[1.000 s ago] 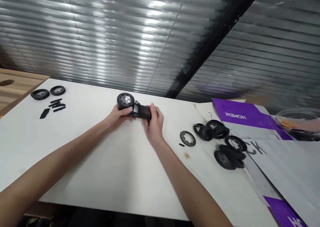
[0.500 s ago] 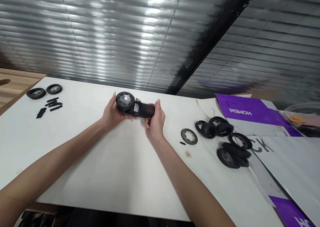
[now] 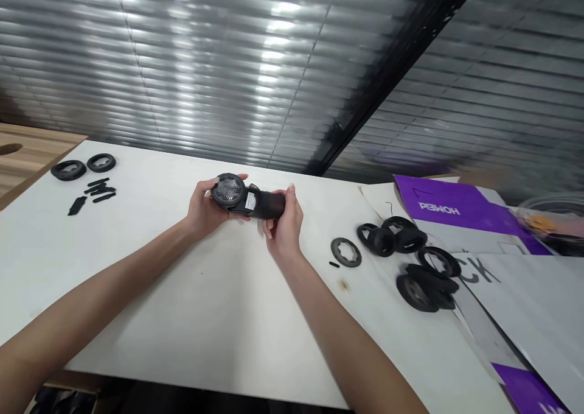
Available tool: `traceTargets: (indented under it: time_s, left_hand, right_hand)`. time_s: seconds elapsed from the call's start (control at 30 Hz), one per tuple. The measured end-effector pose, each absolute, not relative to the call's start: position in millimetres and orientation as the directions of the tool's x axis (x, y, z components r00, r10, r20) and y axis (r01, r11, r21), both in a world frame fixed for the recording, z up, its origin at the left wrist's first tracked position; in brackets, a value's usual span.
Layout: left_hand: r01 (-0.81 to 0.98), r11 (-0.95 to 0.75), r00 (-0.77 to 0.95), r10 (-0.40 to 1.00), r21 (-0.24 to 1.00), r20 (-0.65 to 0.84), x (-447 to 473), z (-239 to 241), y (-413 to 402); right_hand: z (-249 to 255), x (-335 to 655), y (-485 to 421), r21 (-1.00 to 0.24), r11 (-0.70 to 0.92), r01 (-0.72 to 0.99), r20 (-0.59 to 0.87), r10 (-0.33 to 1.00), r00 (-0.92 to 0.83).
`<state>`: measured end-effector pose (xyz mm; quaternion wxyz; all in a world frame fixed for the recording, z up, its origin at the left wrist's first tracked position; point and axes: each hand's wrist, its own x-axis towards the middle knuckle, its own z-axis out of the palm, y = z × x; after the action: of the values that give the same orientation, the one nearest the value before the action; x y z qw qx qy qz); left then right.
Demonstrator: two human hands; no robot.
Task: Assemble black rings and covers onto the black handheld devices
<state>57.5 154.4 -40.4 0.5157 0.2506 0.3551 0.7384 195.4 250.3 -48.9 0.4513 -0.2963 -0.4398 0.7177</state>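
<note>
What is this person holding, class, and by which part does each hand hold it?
A black lint shaver: the left hand cradles its round mesh head, while the right hand grips the end of its handle.

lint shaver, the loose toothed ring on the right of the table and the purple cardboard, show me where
lint shaver point(image 3: 269, 206), head view, on the dark handle
loose toothed ring point(image 3: 345, 242), head view, on the top of the black band
purple cardboard point(image 3: 438, 193), head view, on the printed purple panel

There are two hands point(image 3: 207, 207), one black lint shaver point(image 3: 262, 204), and two black rings point(image 3: 68, 170) at far left.
</note>
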Motion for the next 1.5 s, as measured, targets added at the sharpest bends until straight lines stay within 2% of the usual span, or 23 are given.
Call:
traceTargets:
  time_s: [0.3,0.57,0.8,0.93,1.03,1.27,1.5]
  left_hand:
    - [-0.564,-0.222,-0.312,0.949,0.795,0.043,56.7,-43.1,154.9]
    - [-0.609,-0.202,-0.308,0.951,0.767,0.006,58.0,-38.0,154.8]
    - [-0.737,-0.101,-0.279,0.946,0.669,-0.165,52.0,-35.3,160.0]
    - [-0.773,-0.077,-0.269,0.939,0.630,-0.216,49.7,-36.9,162.1]
    - [-0.767,-0.064,-0.264,0.938,0.639,-0.224,50.4,-37.0,162.3]
    - [-0.758,-0.081,-0.260,0.948,0.647,-0.185,50.9,-37.3,161.4]
    - [-0.763,-0.118,-0.279,0.947,0.636,-0.160,51.2,-38.2,159.8]
  right_hand:
    - [-54.5,192.7,250.8,-0.913,-0.122,-0.390,0.039,0.924,-0.381]
    - [-55.3,197.7,244.8,-0.951,-0.060,-0.302,0.118,0.835,-0.537]
    - [-43.6,201.8,249.3,-0.903,-0.244,-0.355,0.055,0.752,-0.656]
    - [-35.9,206.8,252.1,-0.825,-0.487,-0.287,-0.073,0.595,-0.800]
    - [-31.8,209.4,253.4,-0.749,-0.613,-0.254,-0.151,0.530,-0.835]
    - [-35.9,207.1,257.1,-0.666,-0.713,-0.222,-0.251,0.493,-0.833]
    - [-37.5,200.6,253.7,-0.621,-0.742,-0.254,-0.351,0.553,-0.756]
